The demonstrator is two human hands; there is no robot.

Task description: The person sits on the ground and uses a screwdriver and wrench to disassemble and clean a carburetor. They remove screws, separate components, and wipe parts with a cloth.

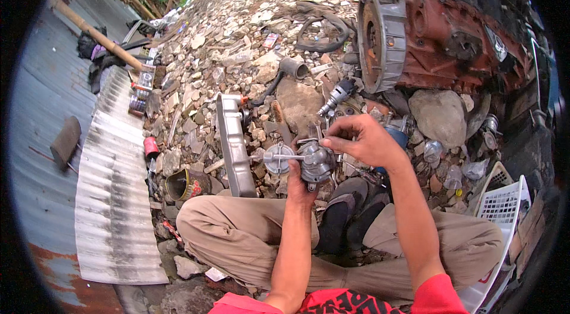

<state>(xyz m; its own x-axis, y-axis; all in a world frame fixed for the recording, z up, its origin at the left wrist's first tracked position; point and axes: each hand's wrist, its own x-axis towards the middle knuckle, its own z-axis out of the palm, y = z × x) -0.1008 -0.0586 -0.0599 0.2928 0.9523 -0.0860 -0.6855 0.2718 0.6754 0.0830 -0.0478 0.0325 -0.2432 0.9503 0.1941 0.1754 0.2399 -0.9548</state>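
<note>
My left hand point(300, 188) is wrapped round the underside of a grey metal engine part point(317, 162) with a rounded, ribbed body, held above my lap. A rod links this body to a round disc-shaped metal piece point(278, 159) on its left. My right hand point(356, 143) is closed in a pinch at the part's upper right edge. A thin silvery piece point(319, 130) sticks up beside the fingertips; whether they grip it I cannot tell. Just beyond, a silver cylindrical part with a dark end point(337, 97) lies on the stones.
A large reddish-brown engine block point(439, 35) stands at the far right. A long metal cover point(233, 144) stands left of my hands. Corrugated sheets point(113, 195) line the left side. Near my right knee is a white plastic basket point(504, 204). Rubble point(237, 46) covers the ground.
</note>
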